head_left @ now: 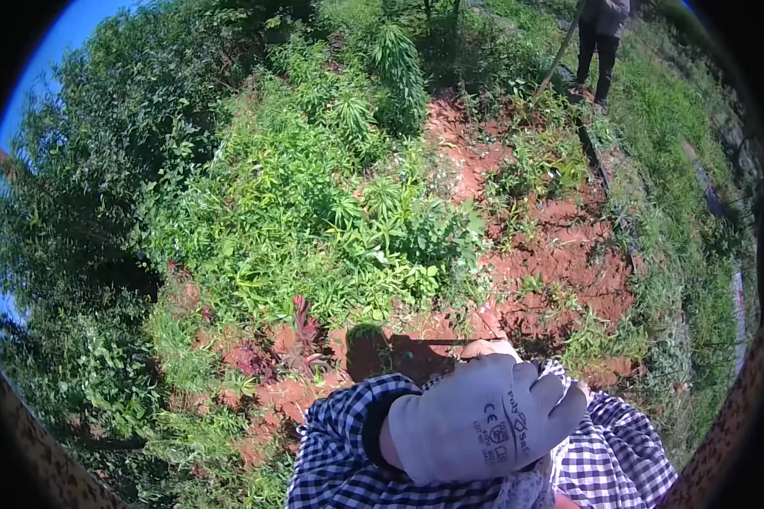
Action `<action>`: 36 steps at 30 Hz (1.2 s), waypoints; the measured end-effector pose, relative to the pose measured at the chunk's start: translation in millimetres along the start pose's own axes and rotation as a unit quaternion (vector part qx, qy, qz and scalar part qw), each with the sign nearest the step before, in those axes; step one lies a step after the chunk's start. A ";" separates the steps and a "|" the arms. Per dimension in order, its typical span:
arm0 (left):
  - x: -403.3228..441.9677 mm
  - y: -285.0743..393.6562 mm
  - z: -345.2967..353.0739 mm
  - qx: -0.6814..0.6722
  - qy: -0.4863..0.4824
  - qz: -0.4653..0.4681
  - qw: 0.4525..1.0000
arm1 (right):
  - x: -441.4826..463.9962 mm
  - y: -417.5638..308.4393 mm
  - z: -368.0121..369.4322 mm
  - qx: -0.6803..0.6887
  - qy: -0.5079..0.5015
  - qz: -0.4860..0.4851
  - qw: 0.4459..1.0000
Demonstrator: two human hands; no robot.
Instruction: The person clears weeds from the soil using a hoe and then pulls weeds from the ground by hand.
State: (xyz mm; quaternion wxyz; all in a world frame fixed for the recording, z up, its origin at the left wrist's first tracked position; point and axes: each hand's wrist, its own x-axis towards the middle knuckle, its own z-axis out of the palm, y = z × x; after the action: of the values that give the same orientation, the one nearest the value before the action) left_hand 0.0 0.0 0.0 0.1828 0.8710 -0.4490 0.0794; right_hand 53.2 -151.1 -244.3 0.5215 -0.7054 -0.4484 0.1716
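Note:
My left hand point(475, 420) wears a white work glove with dark print on its back. It reaches from a dark cuff across the front of my body, its fingers bent and pointing right. Whatever lies under those fingers is hidden. Just beyond the glove shows a pale rounded shape point(490, 348), perhaps part of my right hand, mostly covered. Blue-and-white checked cloth point(348, 445) covers my arm and body around the glove. A small patch of bare skin shows at the bottom edge.
Red soil point(569, 254) runs ahead on the right, with scattered weeds. Dense green plants point(314, 204) fill the middle, and a red-leaved plant point(304, 327) grows nearby. Dark bushes point(68, 254) stand left. A person point(601, 42) holding a long pole point(560, 51) stands at the upper right.

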 end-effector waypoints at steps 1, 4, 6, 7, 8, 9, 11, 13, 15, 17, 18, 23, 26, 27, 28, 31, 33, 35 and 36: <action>-2.2 -4.1 0.9 -0.008 0.008 -0.001 1.000 | 5.2 -6.8 -2.5 0.025 0.002 0.010 1.000; 3.6 -2.3 4.3 -0.013 0.014 0.013 1.000 | -1.7 -8.4 0.6 -0.006 0.003 0.040 0.999; 7.5 -3.6 5.2 -0.002 0.031 0.017 0.999 | 1.5 35.0 13.7 -0.101 0.090 -0.155 0.979; 8.8 -4.3 4.1 -0.001 0.027 0.030 0.999 | 2.1 34.7 12.1 -0.140 0.112 -0.221 0.959; 10.0 -4.9 3.3 -0.004 0.029 0.029 0.999 | 2.7 34.5 10.6 -0.182 0.141 -0.285 0.931; 11.0 -5.3 3.2 -0.009 0.033 0.024 0.999 | 3.1 34.2 9.4 -0.223 0.175 -0.343 0.896; 12.4 -6.0 3.5 -0.002 0.022 0.029 0.999 | -1.3 -11.3 -10.3 -0.011 -0.038 0.058 0.998; 14.7 -7.7 2.5 -0.011 0.016 0.026 0.999 | 1.4 -3.4 -8.3 0.006 -0.029 0.061 0.998; 15.3 -7.8 1.5 -0.017 0.019 0.020 0.999 | 6.4 2.0 -7.3 -0.106 0.062 -0.129 0.984; 14.7 -8.1 0.9 -0.017 0.023 0.019 0.999 | -2.1 -1.3 -1.0 -0.007 -0.012 0.107 0.994; 13.6 -8.5 1.2 -0.022 0.028 0.009 0.999 | 0.0 7.2 2.7 -0.043 -0.018 0.095 0.994; 12.8 -14.4 -2.0 -0.007 0.001 0.017 1.000 | 5.7 11.1 -0.2 -0.165 0.102 -0.160 0.968; 12.0 -14.7 -3.9 -0.010 -0.005 0.009 1.000 | 14.3 28.6 4.4 -0.171 0.098 -0.177 0.964; 11.9 -14.8 -4.1 -0.009 -0.006 0.010 1.000 | 16.4 34.4 5.7 -0.244 0.139 -0.284 0.917; 11.7 -15.2 -3.8 -0.007 0.008 0.009 1.000 | 18.7 39.4 6.8 -0.318 0.200 -0.379 0.846; 11.9 -15.4 -4.4 -0.006 0.016 0.004 1.000 | 13.7 35.5 6.1 -0.336 0.185 -0.384 0.840; 12.4 -14.4 -7.3 -0.006 0.010 0.000 1.000 | 9.4 32.3 7.0 -0.318 0.159 -0.364 0.861; 13.7 -12.7 -11.8 -0.024 -0.022 -0.025 0.999 | 7.5 29.8 9.5 -0.236 0.106 -0.261 0.930; 13.8 -13.2 -11.5 -0.024 -0.024 -0.022 0.999 | 6.4 28.6 10.3 -0.203 0.087 -0.212 0.952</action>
State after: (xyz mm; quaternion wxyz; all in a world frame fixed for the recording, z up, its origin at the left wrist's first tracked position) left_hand 19.1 1.2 11.5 0.1946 0.8778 -0.4356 0.0440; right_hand 62.2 -141.4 -272.4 0.4289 -0.6973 -0.5657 -0.0989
